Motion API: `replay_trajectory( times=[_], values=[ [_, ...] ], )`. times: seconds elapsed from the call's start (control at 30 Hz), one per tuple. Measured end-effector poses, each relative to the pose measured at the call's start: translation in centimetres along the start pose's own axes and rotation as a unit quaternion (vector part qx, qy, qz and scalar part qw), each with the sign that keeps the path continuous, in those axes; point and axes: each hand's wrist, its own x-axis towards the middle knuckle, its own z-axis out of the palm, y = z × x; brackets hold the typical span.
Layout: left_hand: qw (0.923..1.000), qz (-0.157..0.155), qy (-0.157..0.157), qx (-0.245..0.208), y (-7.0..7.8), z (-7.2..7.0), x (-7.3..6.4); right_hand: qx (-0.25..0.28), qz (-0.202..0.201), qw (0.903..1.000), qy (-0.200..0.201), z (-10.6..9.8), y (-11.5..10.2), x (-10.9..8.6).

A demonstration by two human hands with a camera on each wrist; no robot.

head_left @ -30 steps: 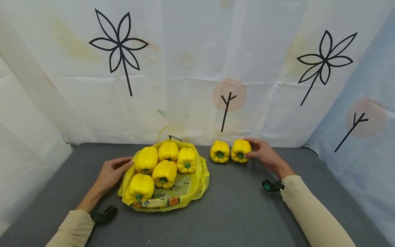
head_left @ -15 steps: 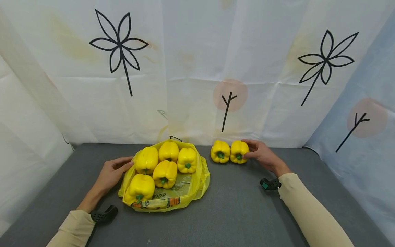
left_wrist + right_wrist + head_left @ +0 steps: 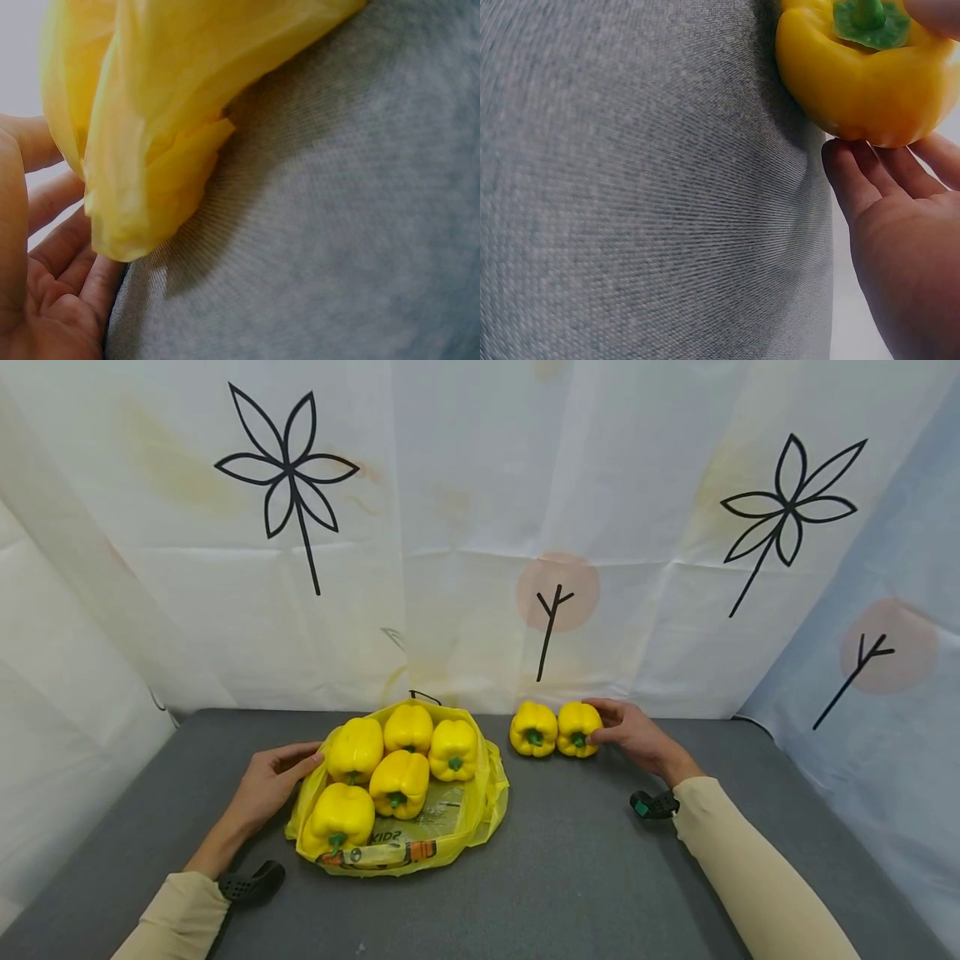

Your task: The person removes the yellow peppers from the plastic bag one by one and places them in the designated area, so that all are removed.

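Observation:
A yellow plastic bag, its mouth spread wide, lies on the grey table with several yellow bell peppers inside. My left hand touches the bag's left side with its fingers fairly straight; in the left wrist view a fold of the bag hides the fingertips. To the right of the bag, two bell peppers stand side by side near the back edge. My right hand holds the outer bell pepper, thumb on its front near the green stem and fingers round its far side. The inner bell pepper stands against it.
A pale cloth backdrop with drawn flowers rises right behind the table and on both sides. Black straps hang at both wrists. A thin black loop shows behind the bag.
My right hand has slid the outer bell pepper left, closing the gap to the inner one. The left hand and the bag have stayed in place.

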Motion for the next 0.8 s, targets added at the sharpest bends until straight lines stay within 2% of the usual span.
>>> replay_trajectory(
  times=[0.23,0.8],
  values=[
    [1.0000,-0.004,0.000,0.001,-0.07,0.07,-0.01,-0.003,-0.003,1.0000,-0.005,-0.01,0.09,0.13],
    [1.0000,0.007,0.002,-0.004,-0.10,0.10,0.02,-0.004,-0.007,1.0000,-0.005,0.09,-0.01,-0.02]
  ],
)
